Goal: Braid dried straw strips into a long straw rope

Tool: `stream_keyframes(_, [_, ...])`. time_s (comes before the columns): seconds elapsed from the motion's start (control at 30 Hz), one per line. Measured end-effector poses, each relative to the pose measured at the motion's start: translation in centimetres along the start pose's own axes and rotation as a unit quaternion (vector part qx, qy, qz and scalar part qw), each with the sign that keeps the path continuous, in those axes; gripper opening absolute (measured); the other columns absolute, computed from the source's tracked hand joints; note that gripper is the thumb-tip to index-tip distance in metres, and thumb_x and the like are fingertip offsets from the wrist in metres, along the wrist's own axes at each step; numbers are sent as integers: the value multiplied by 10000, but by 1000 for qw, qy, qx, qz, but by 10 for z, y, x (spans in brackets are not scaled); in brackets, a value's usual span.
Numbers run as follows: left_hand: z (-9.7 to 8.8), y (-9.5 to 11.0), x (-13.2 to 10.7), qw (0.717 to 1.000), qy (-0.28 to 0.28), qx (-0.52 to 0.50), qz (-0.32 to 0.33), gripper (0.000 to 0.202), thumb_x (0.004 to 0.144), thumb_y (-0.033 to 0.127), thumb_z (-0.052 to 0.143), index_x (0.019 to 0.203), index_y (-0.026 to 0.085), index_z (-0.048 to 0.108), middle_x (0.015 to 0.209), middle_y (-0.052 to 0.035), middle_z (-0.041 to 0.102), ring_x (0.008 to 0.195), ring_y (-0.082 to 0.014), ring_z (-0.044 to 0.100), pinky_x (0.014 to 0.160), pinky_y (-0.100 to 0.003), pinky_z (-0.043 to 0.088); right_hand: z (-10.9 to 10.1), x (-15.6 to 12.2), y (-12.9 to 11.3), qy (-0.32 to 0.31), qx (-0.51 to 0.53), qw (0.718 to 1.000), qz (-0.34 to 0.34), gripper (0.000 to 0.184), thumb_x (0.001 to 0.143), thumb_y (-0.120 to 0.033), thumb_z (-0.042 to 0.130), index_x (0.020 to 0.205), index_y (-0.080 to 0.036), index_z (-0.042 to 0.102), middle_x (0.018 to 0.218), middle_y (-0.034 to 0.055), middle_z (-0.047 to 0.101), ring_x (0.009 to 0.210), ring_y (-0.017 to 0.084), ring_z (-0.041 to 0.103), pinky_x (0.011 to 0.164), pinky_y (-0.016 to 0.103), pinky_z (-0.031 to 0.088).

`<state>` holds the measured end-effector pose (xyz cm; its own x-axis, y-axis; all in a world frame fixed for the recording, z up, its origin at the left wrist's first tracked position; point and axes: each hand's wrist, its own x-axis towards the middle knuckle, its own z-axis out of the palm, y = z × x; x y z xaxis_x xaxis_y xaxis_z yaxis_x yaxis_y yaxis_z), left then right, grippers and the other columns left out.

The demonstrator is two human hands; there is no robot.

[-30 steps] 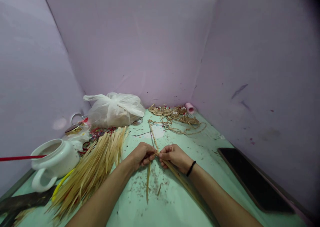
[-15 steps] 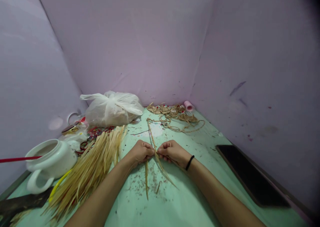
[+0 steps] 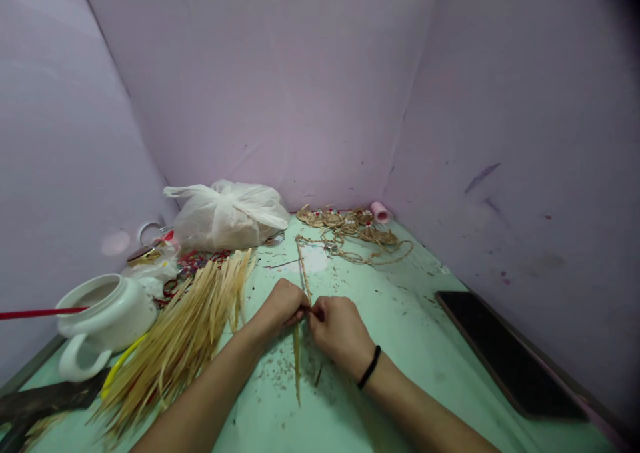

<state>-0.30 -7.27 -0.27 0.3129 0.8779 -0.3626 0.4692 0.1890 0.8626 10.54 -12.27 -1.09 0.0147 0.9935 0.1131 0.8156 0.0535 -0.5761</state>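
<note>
My left hand [image 3: 281,308] and my right hand [image 3: 337,328] meet at the middle of the green table [image 3: 410,320], both pinched on a thin braid of dried straw strips [image 3: 303,273]. The braid runs away from my fingers toward the back. One loose strip end [image 3: 297,368] trails toward me between my wrists. My right wrist wears a black band [image 3: 369,368]. A large loose bundle of straw strips [image 3: 185,333] lies just left of my left forearm.
A white pot [image 3: 103,316] with a red stick stands at the left. A white plastic bag [image 3: 227,214], coloured beads [image 3: 193,264], a coil of braided straw pieces [image 3: 353,230] and a pink spool [image 3: 381,212] lie at the back. A dark phone [image 3: 505,350] lies right. Purple walls enclose the table.
My right hand has turned over and moved left, closer against my left hand. The loose strips that fanned out to the lower right are now gathered under my right hand.
</note>
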Motion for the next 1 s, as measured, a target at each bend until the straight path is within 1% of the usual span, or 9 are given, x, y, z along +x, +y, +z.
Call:
stream_keyframes(0.2, [-4, 0, 0, 999, -22, -32, 2, 131, 499, 106, 434, 387, 149, 381, 313, 61, 287, 306, -30, 206, 349, -199, 112, 0, -13, -5, -8, -87, 993, -76, 167, 698, -168, 471, 706, -159, 638, 683, 80, 662, 582, 155, 565, 509, 246, 281])
stream_keyframes(0.27, [-6, 0, 1, 998, -27, -49, -2, 107, 487, 121, 467, 413, 146, 394, 323, 68, 287, 307, -22, 194, 348, -196, 102, -6, -8, 2, -7, -44, 997, -65, 169, 707, -230, 485, 649, -162, 628, 626, 68, 648, 565, 151, 553, 501, 240, 290])
stream_keyframes(0.37, [-10, -3, 2, 995, -54, -78, 7, 109, 485, 182, 512, 451, 150, 414, 345, 72, 307, 297, -18, 178, 336, -194, 84, -12, 9, 14, 29, 128, 991, 24, 202, 720, -272, 471, 613, -156, 598, 595, 51, 625, 557, 135, 537, 501, 223, 333])
stream_keyframes(0.47, [-14, -6, 4, 993, -76, -86, 10, 95, 485, 218, 516, 492, 149, 450, 363, 74, 326, 281, -18, 169, 326, -194, 66, -8, 25, 20, -14, 345, 930, 126, 113, 695, -218, 473, 658, -142, 549, 612, 38, 609, 532, 114, 529, 497, 210, 376])
stream_keyframes(0.53, [-14, -7, 5, 993, -81, -86, 15, 80, 484, 213, 501, 492, 147, 457, 361, 72, 329, 278, -20, 179, 326, -192, 73, -2, 29, 19, -93, 422, 887, 162, 70, 672, -180, 469, 656, -138, 523, 554, 14, 567, 474, 96, 501, 457, 199, 362])
stream_keyframes(0.57, [-14, -7, 5, 993, -80, -82, 18, 73, 479, 205, 492, 475, 147, 448, 354, 71, 321, 279, -19, 181, 328, -191, 77, 2, 30, 17, -124, 433, 877, 167, 58, 663, -168, 468, 634, -138, 508, 506, -5, 529, 434, 82, 469, 426, 189, 335])
stream_keyframes(0.63, [-13, -7, 5, 995, -75, -67, 19, 83, 471, 191, 481, 437, 150, 418, 336, 72, 296, 281, -17, 176, 334, -190, 79, 8, 30, 15, -144, 411, 886, 159, 79, 645, -159, 475, 568, -141, 478, 413, -44, 427, 364, 51, 368, 375, 173, 248])
stream_keyframes(0.73, [-12, -5, 3, 996, -73, -39, 22, 127, 478, 193, 484, 404, 154, 389, 323, 71, 276, 283, -17, 178, 340, -191, 81, 14, 31, 18, -109, 339, 925, 137, 128, 615, -162, 506, 496, -137, 463, 367, -69, 333, 349, 29, 247, 364, 182, 161])
stream_keyframes(1.0, [-17, -7, 2, 993, -105, 36, 33, 115, 527, 167, 460, 416, 154, 433, 310, 47, 325, 274, -54, 263, 322, -202, 150, 22, 33, 27, -70, 312, 943, 89, 113, 591, -197, 542, 511, -120, 522, 458, -21, 479, 445, 56, 353, 427, 182, 260])
